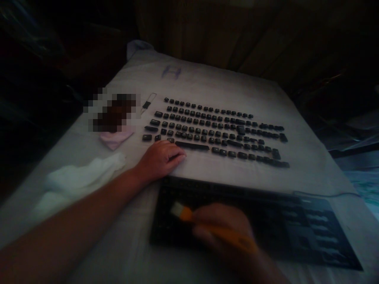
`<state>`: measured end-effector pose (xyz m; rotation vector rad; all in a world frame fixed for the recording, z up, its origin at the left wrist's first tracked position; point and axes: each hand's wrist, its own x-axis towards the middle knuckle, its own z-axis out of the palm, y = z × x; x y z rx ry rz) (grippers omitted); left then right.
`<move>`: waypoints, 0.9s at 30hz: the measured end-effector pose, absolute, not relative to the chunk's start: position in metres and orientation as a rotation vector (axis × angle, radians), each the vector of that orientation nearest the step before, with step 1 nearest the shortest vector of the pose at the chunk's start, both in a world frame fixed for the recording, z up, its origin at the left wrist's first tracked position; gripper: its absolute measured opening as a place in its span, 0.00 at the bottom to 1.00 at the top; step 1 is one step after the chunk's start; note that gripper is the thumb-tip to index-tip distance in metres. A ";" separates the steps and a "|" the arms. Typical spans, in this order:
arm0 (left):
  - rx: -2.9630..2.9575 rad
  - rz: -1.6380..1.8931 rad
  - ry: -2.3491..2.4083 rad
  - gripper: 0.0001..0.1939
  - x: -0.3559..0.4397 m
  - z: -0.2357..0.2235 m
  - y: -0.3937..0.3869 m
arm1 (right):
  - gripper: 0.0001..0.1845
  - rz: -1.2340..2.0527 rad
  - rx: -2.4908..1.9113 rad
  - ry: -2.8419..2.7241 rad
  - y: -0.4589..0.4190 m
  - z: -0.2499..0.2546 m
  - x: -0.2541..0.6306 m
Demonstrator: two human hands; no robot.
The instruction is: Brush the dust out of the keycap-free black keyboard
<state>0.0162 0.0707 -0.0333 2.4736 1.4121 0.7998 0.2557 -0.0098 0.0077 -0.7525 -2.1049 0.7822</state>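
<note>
My right hand (227, 221) grips a brush (233, 234) with an orange handle and pale bristles, blurred by motion. The bristle end is over the left part of a black keyboard base (296, 225) stripped of its keycaps. Beyond the base, my left hand (161, 157) rests on the sheet, fingers loosely curled and nothing seen in them. It lies beside the left end of the long spacebar (192, 146). Rows of loose black keycaps (201, 128) are laid out in keyboard order past that hand.
White crumpled cloth (83, 177) lies left of my left forearm. Farther back are a pink cloth (117, 138), a pixelated dark item (114, 112) and a small tool with a wire loop (147, 103). A cable (325, 194) runs along the base's far right edge.
</note>
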 end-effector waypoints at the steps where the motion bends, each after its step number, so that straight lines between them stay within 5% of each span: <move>1: 2.473 0.803 1.413 0.14 0.016 -0.033 0.071 | 0.17 0.793 -0.747 -2.106 -0.010 0.007 0.256; 27: 2.475 0.810 1.408 0.14 0.016 -0.035 0.071 | 0.19 0.742 -0.775 -2.124 -0.010 0.006 0.257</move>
